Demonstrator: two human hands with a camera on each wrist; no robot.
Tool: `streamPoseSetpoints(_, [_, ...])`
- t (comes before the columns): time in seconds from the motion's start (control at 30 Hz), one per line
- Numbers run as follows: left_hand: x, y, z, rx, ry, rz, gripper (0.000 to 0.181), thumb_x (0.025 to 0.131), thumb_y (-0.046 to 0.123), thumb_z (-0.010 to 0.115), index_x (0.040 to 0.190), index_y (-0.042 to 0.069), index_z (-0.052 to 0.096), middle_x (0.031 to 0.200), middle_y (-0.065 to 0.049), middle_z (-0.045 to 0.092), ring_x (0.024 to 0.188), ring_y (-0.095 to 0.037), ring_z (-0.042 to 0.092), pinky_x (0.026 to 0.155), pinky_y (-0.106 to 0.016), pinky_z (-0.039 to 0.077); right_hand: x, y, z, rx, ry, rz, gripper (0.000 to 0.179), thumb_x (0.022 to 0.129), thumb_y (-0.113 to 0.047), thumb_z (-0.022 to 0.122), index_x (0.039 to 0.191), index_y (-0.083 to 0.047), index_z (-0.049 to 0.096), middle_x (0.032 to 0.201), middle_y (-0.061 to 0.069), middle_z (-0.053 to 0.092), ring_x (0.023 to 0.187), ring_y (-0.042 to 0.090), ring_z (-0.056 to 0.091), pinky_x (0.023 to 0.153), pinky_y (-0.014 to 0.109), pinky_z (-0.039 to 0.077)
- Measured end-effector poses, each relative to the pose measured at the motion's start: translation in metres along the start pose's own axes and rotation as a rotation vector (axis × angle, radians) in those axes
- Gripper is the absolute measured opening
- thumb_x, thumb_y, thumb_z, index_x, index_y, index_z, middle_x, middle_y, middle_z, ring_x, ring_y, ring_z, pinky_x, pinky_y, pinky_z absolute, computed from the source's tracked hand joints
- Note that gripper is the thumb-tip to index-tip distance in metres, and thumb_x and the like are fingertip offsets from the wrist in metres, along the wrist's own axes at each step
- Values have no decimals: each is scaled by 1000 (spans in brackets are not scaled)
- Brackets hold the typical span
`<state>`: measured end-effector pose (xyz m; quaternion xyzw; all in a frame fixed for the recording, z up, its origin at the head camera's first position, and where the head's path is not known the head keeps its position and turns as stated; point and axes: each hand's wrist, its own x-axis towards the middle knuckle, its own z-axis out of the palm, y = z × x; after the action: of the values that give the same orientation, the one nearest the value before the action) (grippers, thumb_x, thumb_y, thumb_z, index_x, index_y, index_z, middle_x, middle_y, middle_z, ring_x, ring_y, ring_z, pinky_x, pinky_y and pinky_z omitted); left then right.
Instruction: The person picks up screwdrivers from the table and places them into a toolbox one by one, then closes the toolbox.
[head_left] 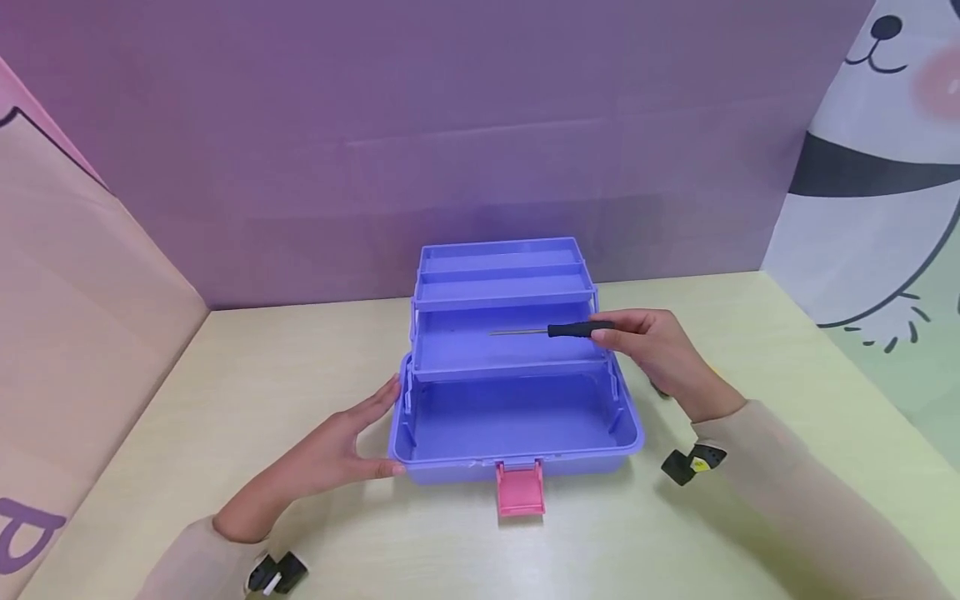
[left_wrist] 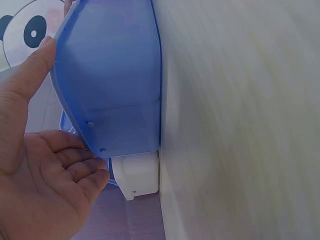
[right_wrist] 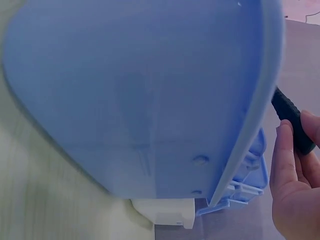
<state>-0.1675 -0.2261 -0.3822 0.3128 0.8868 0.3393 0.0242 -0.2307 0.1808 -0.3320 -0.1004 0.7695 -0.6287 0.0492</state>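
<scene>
A purple-blue toolbox [head_left: 517, 471] stands unfolded on the table, its two tiers of trays [head_left: 510, 304] raised behind the deep bottom compartment [head_left: 517, 417]. My right hand [head_left: 660, 354] pinches a screwdriver [head_left: 573, 330] by the end of its black handle. The screwdriver lies level over the lower tray, its thin metal shaft pointing left. At the toolbox's left side is my left hand [head_left: 337, 446], thumb by the front corner and fingers along the rim. In the left wrist view its thumb and fingertips touch the box's edge. A pink latch [head_left: 521, 492] hangs down in front.
The pale wooden table [head_left: 300, 358] meets a purple backdrop [head_left: 450, 150] behind the box. Printed panels stand left and right. A white part [left_wrist: 136, 172] shows behind the toolbox in the wrist views. Something small and dark [head_left: 660, 390] is partly hidden by the right hand.
</scene>
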Motion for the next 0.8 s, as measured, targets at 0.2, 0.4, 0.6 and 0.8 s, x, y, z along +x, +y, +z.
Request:
streamPoseSetpoints(0.2, [-1, -1, 0, 0, -2, 2, 93, 79, 38, 75, 148, 2, 23, 155, -13, 20, 138, -35, 25, 106, -52, 29, 4, 3, 6, 32, -29, -33, 28, 86, -14, 70, 110, 0, 68, 94, -7, 72, 96, 12, 62, 83, 23, 50])
streamPoseSetpoints(0.4, [1, 0, 0, 7, 1, 5, 94, 79, 38, 75, 148, 1, 23, 155, -13, 20, 138, -36, 26, 106, -52, 30, 10, 3, 9, -19, -51, 10, 41, 86, -20, 70, 119, 3, 63, 102, -3, 70, 102, 14, 61, 87, 24, 50])
streamPoseSetpoints(0.6, [1, 1, 0, 6, 5, 2, 94, 79, 37, 75, 148, 1, 23, 154, -14, 21, 138, -37, 26, 105, -53, 30, 12, 3, 13, -46, -52, 4, 41, 86, -19, 70, 119, 6, 62, 104, -1, 70, 101, 13, 60, 86, 23, 51])
streamPoseSetpoints(0.8, [-1, 0, 0, 21, 17, 8, 94, 78, 37, 76, 147, 1, 24, 154, -15, 22, 137, -37, 27, 105, -53, 30, 14, 2, 15, -99, -53, 10, 39, 85, -21, 71, 116, 2, 65, 102, -1, 70, 99, 13, 60, 85, 25, 50])
